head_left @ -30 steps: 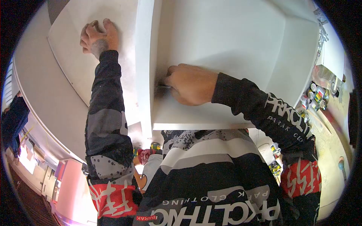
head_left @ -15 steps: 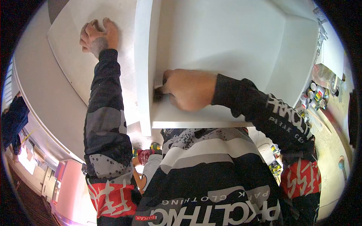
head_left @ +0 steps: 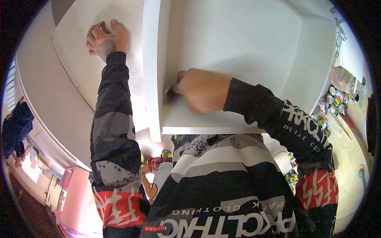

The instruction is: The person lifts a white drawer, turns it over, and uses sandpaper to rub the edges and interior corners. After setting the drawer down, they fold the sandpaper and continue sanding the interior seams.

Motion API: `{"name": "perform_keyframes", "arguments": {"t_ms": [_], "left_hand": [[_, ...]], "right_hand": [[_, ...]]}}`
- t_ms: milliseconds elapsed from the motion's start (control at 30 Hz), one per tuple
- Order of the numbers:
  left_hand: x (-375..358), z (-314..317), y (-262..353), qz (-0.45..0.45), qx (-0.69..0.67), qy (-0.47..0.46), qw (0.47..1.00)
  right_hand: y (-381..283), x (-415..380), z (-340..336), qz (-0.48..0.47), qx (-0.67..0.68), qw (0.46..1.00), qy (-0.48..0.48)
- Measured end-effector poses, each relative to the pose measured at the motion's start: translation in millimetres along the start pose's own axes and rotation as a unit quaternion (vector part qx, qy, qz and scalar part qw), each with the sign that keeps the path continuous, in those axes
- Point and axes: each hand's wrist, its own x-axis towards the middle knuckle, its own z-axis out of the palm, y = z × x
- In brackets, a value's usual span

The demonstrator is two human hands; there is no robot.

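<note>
My right hand is inside a white box-shaped cabinet, low by its left inner wall. Its fingers are closed on a small dark piece that looks like sandpaper, pressed into the corner and smeared by motion. My left hand rests on a pale flat panel left of the cabinet's upright side board. Its fingers are curled in, and a greyish dusty patch shows on the back of the hand. Whatever lies under those fingers is hidden.
The cabinet's front edge lies close to my body. Several cans and a clear plastic bag stand at the right. Another person is at the far left, and someone else shows partly below. A pink appliance-like block stands lower left.
My right hand has shifted slightly up and to the right along the inner wall with the dark piece. My left hand stays on the panel; the whole view has moved a little.
</note>
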Motion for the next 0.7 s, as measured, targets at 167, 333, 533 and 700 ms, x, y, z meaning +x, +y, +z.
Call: {"name": "perform_keyframes", "arguments": {"t_ms": [167, 333, 533, 700], "left_hand": [[2, 4, -14, 0.025, -0.039, 0.012, 0.999], [1, 0, -5, 0.010, -0.013, 0.018, 1.000], [1, 3, -7, 0.034, -0.008, 0.022, 0.999], [-2, -1, -2, 0.017, -0.001, 0.032, 0.999]], "right_hand": [[-5, -21, -11, -0.070, 0.099, 0.993, -0.006], [13, -13, 0, 0.006, 0.019, 0.998, 0.066], [-16, -19, -1, -0.027, -0.001, 0.999, 0.031], [3, -30, -8, -0.060, 0.055, 0.993, 0.089]]}}
